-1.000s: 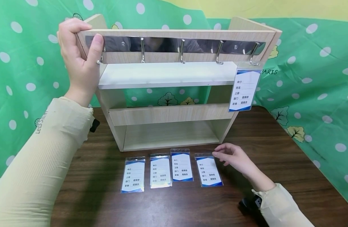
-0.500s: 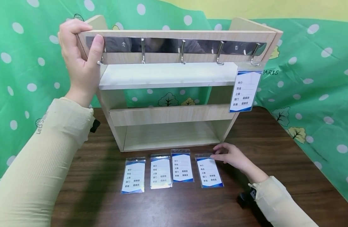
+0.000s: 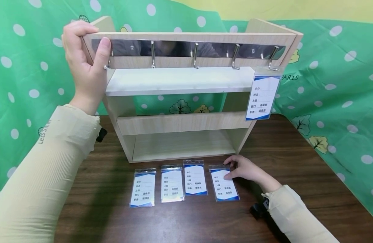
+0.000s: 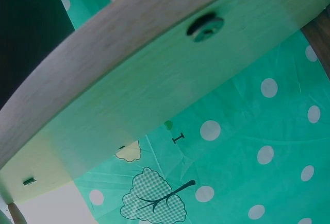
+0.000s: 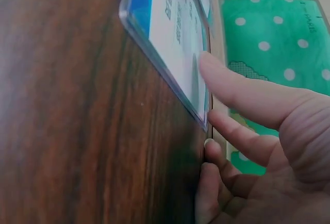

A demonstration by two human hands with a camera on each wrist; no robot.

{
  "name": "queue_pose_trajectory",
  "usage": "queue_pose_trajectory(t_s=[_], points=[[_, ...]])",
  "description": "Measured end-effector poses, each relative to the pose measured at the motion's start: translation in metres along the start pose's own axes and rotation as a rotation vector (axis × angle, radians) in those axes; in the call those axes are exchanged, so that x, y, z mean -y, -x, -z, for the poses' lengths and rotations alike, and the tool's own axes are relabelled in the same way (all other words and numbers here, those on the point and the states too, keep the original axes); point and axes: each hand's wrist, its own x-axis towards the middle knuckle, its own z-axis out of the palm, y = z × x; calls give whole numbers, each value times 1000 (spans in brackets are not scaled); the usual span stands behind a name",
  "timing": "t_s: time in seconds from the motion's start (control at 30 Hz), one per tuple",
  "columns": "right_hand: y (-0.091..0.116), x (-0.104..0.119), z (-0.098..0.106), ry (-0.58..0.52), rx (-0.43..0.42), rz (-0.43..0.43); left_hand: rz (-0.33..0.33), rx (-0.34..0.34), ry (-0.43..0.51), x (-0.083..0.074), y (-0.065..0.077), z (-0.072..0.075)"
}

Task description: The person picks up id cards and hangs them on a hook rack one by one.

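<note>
My left hand (image 3: 86,69) grips the upper left corner of a wooden shelf rack (image 3: 183,123), thumb across the front rail. Near the table's middle, my right hand (image 3: 247,169) is at the rightmost badge holder (image 3: 223,188), which lies flat. In the right wrist view the thumb (image 5: 227,77) reaches over the badge's printed face and the index finger (image 5: 245,139) is right by its edge. Three more badge holders lie to its left: one far left (image 3: 143,189), one beside it (image 3: 172,184), one slightly higher (image 3: 195,179). Another badge (image 3: 263,98) hangs from the rightmost hook (image 3: 272,59).
A shiny metal strip (image 3: 174,48) with several hooks runs along the rack's top rail. The rack stands on a dark wood table (image 3: 180,224), its lower compartment just behind the badges. A green dotted cloth (image 3: 335,101) covers the wall behind.
My right hand has shifted slightly left and down, bringing the thumb from the top of the rightmost badge onto its face. My left hand and the rack stay put.
</note>
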Motion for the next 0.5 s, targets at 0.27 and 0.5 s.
queue_pose_trajectory(t_s=[0.27,0.5], points=[[-7,8,1,39,50,-6,5,-6,11,-5,0,0],[-9,15,4,79,82,-77,16,2,-5,-3,1,0]])
